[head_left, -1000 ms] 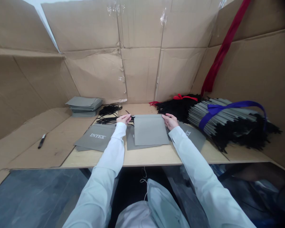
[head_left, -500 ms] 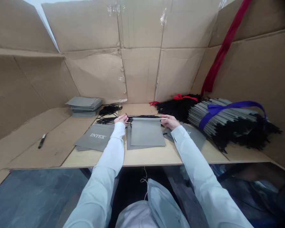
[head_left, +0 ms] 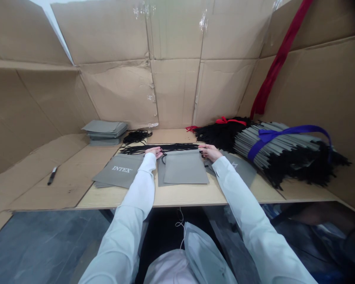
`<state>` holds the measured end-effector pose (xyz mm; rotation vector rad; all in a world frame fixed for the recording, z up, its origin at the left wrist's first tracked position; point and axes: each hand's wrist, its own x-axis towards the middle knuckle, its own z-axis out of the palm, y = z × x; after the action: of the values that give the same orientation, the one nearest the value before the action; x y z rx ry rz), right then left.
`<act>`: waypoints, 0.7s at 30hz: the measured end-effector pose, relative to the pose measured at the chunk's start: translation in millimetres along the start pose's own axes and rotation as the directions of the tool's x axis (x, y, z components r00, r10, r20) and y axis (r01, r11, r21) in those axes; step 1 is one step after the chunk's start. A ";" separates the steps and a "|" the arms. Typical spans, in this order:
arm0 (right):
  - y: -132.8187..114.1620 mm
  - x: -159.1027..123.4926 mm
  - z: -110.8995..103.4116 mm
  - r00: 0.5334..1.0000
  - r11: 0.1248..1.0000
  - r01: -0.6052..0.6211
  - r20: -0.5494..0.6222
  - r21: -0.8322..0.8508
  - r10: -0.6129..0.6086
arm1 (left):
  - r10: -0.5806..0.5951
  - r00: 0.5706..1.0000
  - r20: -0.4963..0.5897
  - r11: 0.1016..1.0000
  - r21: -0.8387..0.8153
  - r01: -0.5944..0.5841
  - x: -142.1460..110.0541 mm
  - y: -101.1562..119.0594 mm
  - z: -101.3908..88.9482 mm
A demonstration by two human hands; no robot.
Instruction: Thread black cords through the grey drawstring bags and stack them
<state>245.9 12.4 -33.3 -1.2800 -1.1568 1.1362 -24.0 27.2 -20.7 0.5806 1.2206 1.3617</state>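
The left hand [head_left: 153, 152] and right hand [head_left: 207, 152] each pinch a black cord [head_left: 177, 147], keeping it straight along the top edge of a grey fabric bag [head_left: 185, 167] lying flat on the surface [head_left: 183, 195].

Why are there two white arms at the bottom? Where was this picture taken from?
A person wears a camera on their head, so you see what they see. The white sleeves are their own arms. Their left hand and right hand are at the top of a flat grey cloth bag, next to a long thin black cord. I can't tell if they are gripping it. Another grey bag printed INTEX lies on the light wooden table.
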 end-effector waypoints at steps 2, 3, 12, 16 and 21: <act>-1.3 -1.1 0.5 1.000 1.000 -0.005 -0.008 0.003 0.005 | 0.010 1.000 -0.015 1.000 0.024 -0.009 0.5 -0.2 1.0; -1.8 -1.5 0.7 1.000 1.000 -0.006 -0.012 0.003 0.006 | 0.031 0.999 -0.023 0.999 0.036 -0.030 1.1 -0.4 0.9; 1.7 2.9 -1.5 1.000 1.000 -0.012 -0.016 0.010 0.012 | 0.160 0.986 -0.039 0.984 0.092 -0.155 5.1 -4.6 -5.5; -3.9 -2.5 2.2 0.998 0.997 -0.056 -0.023 0.052 0.057 | 0.151 0.988 -0.034 0.982 0.120 -0.146 2.1 -2.9 -3.5; -11.6 -12.7 8.8 0.992 0.988 -0.116 0.067 0.101 0.110 | 0.177 0.984 -0.002 0.978 0.114 -0.175 1.0 -3.7 -1.1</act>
<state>235.6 0.7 -21.8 -1.2503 -1.0653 1.3104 -23.7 27.0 -24.6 0.7770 1.2862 1.4511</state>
